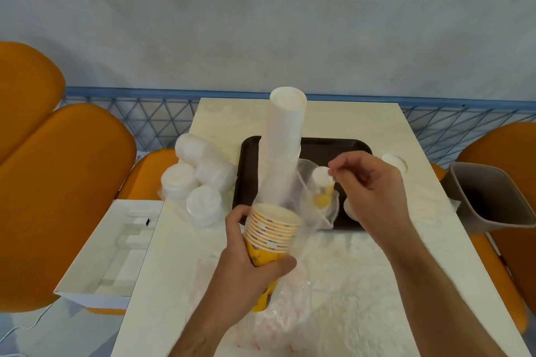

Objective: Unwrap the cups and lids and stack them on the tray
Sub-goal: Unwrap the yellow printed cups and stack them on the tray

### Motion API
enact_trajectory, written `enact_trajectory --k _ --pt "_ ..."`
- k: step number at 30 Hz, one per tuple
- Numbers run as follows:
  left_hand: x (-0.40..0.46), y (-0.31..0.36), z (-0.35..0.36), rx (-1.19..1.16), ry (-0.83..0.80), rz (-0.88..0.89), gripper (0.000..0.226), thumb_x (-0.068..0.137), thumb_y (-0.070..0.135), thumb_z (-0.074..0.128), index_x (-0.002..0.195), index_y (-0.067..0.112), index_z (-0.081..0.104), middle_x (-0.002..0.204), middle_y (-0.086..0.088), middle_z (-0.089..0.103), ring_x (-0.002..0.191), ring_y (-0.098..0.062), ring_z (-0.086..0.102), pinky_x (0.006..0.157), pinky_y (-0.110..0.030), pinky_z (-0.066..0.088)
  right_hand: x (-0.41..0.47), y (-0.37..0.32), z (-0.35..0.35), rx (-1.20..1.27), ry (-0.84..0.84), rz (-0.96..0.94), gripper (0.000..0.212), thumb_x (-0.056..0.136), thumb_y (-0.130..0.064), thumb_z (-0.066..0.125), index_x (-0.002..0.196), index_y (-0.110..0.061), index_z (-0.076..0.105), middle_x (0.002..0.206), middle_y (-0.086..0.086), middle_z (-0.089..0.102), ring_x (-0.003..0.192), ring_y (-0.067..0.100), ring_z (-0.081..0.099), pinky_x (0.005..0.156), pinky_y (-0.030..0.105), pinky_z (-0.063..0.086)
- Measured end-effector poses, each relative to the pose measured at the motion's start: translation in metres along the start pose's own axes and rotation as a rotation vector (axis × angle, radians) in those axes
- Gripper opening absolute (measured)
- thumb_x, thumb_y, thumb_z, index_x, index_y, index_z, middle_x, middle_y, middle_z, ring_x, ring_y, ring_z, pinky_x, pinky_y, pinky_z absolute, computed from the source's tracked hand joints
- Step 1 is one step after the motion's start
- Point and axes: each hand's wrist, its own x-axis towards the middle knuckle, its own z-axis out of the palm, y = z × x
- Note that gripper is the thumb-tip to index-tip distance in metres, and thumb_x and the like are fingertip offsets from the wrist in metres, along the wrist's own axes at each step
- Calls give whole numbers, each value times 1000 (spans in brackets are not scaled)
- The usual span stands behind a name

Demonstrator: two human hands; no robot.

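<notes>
Left hand [249, 266] grips yellow cups [271, 236]; right hand [374, 191], at two o'clock, pinches clear wrap [311, 200] above the tray [333, 145].

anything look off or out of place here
The tall white cup stack on the tray leans a bit and looks tippy. A loose lid sits off the tray on the table, and wrapped lid rolls lie jumbled at its left edge. Nothing looks spilled or damaged.
</notes>
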Motion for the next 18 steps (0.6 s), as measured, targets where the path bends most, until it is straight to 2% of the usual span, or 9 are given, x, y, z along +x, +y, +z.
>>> enact_trajectory --k 2,6,10,13,16,18 --pt "-1 4 2 64 -25 33 86 71 20 87 112 66 26 92 12 64 73 -7 65 66 -26 57 -6 -19 -5 38 -176 -8 26 91 9 61 87 -13 75 80 -2 74 77 14 71 72 23 57" --pt "-4 8 8 146 -68 80 87 72 22 87 115 66 25 98 14 60 82 -7 65 67 -23 56 -14 -30 -15 -143 -432 -10 25 91 0 67 91 -22 79 82 -9 76 78 13 73 70 27 59" --pt "-5 8 10 168 -82 102 86 73 24 85 118 67 26 95 15 63 78 -10 66 61 -20 53 -16 -28 -18 -194 -681 116 7 85 -24 80 92 -27 79 100 -15 74 96 8 71 87 28 59" --pt "-7 9 12 188 -98 115 84 76 24 83 119 68 26 98 22 62 82 -9 66 66 -23 55 -21 -24 -17 -280 -787 115 10 78 -44 82 85 -38 77 122 -30 62 117 -4 56 97 19 48" --pt "-9 9 16 205 -116 131 83 77 26 83 122 67 27 105 27 60 92 -6 65 76 -23 57 -26 -24 -14 -290 -807 78 12 77 -53 77 77 -43 71 131 -32 54 123 -14 44 94 8 41" --pt "-10 9 18 209 -123 145 83 77 27 82 123 67 26 107 29 58 95 -3 64 78 -21 56 -27 -18 -12 -264 -813 95 11 79 -53 76 76 -43 71 133 -30 55 123 -9 48 99 17 44"
